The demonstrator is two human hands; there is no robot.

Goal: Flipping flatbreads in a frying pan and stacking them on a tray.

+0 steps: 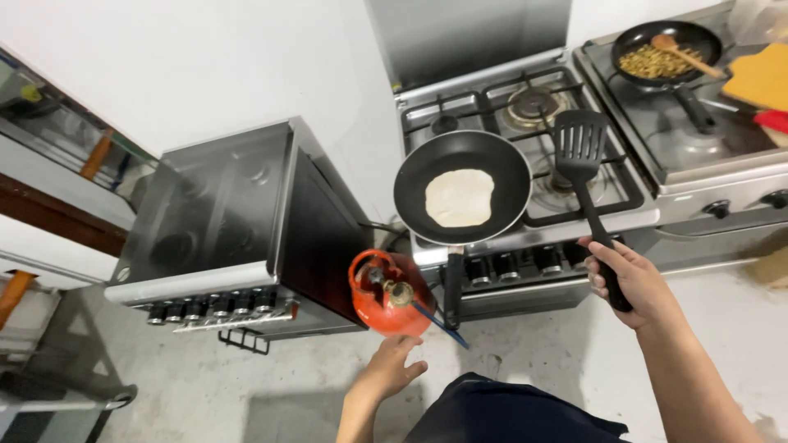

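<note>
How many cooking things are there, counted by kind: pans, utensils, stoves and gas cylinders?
Frying pans: 2, one with flatbread, one with chopped food
Utensils: 2, black slotted spatula in the right hand, wooden spoon
Stoves: 3
Orange gas cylinders: 1
Total: 8

A frying pan (462, 187) sits on the front left burner of the middle gas stove (525, 148), its handle (452, 287) jutting out over the stove's knobs, and a flatbread (460, 198) lies in the pan. To the right of the pan, a slotted spatula (584, 176) hangs above the stove, gripped at its handle's end by the right hand (628, 279). Before the stove's left corner, a gas cylinder (390, 293) stands on the floor, and the left hand (390, 367) hovers just in front of it. Left of the cylinder stands a covered stove (222, 221). On the far right stove (706, 123), behind, rests a second pan (666, 51) with food and a wooden spoon (685, 54) in it.
</note>
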